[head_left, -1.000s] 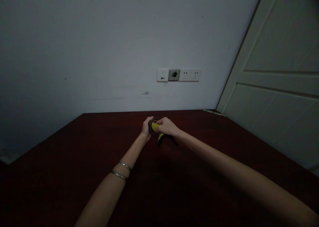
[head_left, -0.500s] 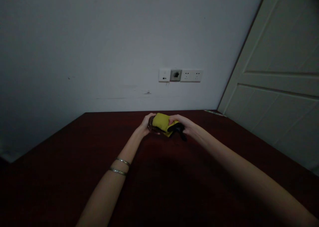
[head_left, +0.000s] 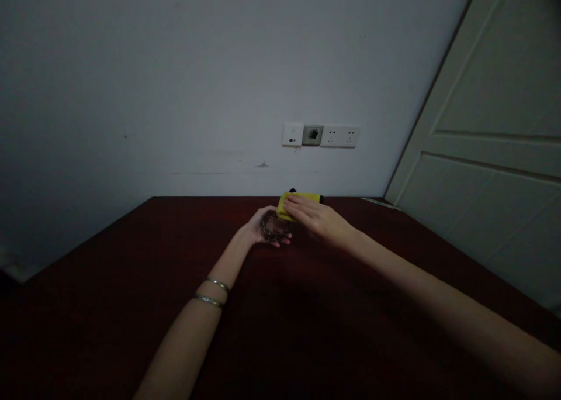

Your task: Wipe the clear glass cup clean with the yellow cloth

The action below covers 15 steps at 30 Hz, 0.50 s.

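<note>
My left hand cups a small clear glass dish from below, above the dark red table. Two thin bangles sit on that forearm. My right hand lies just right of the dish with its fingers pressed on a yellow cloth that has a black edge. The cloth touches the dish's far rim. Both arms are stretched well forward, near the table's far edge.
A white wall rises behind the table, with a row of sockets and a switch plate. A pale panelled door stands at the right. A thin flat strip lies at the table's far right corner.
The cloth was wrapped over the dish between both hands; now my right hand has drawn it back and to the right, so the dish shows bare in my left palm.
</note>
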{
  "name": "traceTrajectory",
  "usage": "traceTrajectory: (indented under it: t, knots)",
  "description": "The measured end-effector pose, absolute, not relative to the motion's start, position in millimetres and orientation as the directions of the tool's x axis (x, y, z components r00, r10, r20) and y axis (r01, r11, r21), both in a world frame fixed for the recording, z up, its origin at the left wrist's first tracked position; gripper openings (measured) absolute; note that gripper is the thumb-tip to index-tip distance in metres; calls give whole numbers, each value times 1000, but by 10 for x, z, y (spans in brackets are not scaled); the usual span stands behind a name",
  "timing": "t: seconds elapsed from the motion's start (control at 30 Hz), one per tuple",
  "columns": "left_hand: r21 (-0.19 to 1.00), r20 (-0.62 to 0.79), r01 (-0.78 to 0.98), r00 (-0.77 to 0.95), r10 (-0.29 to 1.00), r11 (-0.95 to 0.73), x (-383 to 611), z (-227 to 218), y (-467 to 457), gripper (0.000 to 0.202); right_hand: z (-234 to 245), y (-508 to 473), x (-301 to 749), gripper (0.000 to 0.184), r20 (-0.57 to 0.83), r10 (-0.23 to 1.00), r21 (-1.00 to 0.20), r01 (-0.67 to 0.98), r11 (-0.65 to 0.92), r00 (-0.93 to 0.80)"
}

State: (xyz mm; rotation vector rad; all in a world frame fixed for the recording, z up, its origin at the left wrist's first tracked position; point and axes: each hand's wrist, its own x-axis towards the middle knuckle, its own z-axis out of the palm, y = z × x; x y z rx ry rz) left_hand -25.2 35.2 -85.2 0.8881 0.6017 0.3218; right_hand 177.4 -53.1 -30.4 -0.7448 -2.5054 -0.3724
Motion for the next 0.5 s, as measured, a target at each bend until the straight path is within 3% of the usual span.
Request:
traceTrajectory:
  t: [0.07,0.17,0.37,0.5]
  knots:
    - [791,-332,-48,803,494,610,-243,-875,363,47,-334,-542,1787,40,412,330,290,466,836,-849]
    - [792,-302,-42,839,452,608,-228,-919,378,49,-344,-501,1810,36,303,224,437,344,831,-926]
    - [800,-344,137,903,259,585,-157,-1038,399,62,-369,-373,1715,32,134,-47,605,45,795,-990]
    - [791,-403,207,885,236,575,-122,-1092,407,76,-402,-301,1653,31,47,-74,667,-24,745,-996]
